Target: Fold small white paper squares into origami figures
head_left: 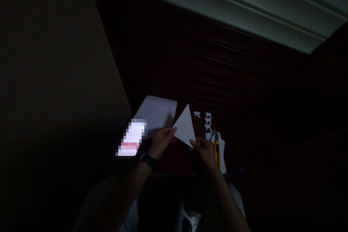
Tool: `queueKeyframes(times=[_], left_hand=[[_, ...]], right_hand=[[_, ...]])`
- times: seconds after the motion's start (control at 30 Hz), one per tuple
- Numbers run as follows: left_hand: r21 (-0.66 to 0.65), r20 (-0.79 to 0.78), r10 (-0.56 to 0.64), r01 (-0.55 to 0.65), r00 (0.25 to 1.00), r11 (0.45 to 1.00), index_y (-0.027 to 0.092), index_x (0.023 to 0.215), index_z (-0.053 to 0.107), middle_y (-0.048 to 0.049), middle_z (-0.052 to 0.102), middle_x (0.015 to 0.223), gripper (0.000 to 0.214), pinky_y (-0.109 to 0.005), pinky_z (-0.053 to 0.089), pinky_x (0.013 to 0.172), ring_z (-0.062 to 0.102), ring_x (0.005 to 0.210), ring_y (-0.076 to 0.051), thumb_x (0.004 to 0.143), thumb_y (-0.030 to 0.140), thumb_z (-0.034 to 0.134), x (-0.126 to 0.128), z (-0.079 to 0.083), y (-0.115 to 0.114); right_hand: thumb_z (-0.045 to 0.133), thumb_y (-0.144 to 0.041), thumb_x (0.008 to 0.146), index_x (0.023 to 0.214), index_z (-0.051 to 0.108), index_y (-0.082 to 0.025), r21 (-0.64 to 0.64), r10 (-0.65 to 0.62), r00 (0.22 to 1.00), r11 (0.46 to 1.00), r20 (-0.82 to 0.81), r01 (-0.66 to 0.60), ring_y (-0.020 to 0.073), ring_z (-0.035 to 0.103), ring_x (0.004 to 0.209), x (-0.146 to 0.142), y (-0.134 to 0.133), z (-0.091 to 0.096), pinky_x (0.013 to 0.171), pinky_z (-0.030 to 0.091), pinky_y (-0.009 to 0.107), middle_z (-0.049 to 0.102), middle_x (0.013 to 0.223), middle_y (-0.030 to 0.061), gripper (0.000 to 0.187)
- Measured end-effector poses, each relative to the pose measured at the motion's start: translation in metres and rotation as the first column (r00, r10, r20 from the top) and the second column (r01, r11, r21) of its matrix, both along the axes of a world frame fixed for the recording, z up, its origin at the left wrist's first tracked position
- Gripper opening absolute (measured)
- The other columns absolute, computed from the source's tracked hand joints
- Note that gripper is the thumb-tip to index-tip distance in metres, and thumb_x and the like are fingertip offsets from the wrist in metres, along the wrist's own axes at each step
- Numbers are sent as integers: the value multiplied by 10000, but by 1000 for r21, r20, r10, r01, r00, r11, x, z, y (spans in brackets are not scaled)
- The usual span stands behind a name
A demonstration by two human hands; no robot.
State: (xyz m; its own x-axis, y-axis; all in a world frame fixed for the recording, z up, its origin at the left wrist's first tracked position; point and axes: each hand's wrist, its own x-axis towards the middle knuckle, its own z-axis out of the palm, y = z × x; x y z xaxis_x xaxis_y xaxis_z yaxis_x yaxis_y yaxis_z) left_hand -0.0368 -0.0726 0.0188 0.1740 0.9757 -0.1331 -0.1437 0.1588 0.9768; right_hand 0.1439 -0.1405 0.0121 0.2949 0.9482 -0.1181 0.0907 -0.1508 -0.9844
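A white sheet of paper folded into a triangle (186, 125) is held between my two hands, its point facing away from me. My left hand (162, 140) pinches its left corner with the thumb on top; a dark watch is on that wrist. At the lower right corner, my right hand (203, 149) grips the paper between thumb and fingers. Just beyond my right hand lie a yellow utility knife (216, 152) and a pen (212, 135), on top of some white paper pieces (222, 156).
Several small folded paper figures (208, 120) stand at the back right of the dark table (174, 163). Larger white paper (159, 108) lies at the back left, near a lit, blurred-out phone-like screen (132, 139). A pale wall rises at left; the room is dim.
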Motion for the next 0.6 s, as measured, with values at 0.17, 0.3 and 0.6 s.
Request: queueKeyframes(times=[0.17, 0.3, 0.6], left_hand=[[0, 31, -6, 6, 1000, 1000, 104, 906, 668, -83, 714, 862, 371, -296, 575, 660, 674, 706, -160, 756, 443, 639, 6, -5, 42], [-22, 25, 56, -55, 998, 998, 108, 860, 664, -59, 698, 769, 321, -287, 576, 632, 667, 669, -154, 747, 409, 657, 6, -13, 61], [-77, 9, 93, -92, 996, 993, 119, 855, 655, -40, 670, 767, 264, -358, 589, 694, 675, 724, -187, 759, 365, 641, 4, -15, 74]], right_hand=[[736, -420, 639, 902, 662, -146, 16, 39, 999, 999, 7, -40, 180, 651, 589, 19, 41, 6, 561, 479, 265, 703, 646, 37, 387], [736, -382, 640, 931, 658, -162, 24, 154, 981, 987, 119, -158, 182, 660, 650, 37, 74, 8, 591, 496, 273, 713, 710, 34, 373], [722, -315, 690, 1131, 615, -234, 100, 105, 887, 981, 451, -167, 250, 617, 1005, 46, 99, 11, 868, 477, 393, 661, 1118, 71, 461]])
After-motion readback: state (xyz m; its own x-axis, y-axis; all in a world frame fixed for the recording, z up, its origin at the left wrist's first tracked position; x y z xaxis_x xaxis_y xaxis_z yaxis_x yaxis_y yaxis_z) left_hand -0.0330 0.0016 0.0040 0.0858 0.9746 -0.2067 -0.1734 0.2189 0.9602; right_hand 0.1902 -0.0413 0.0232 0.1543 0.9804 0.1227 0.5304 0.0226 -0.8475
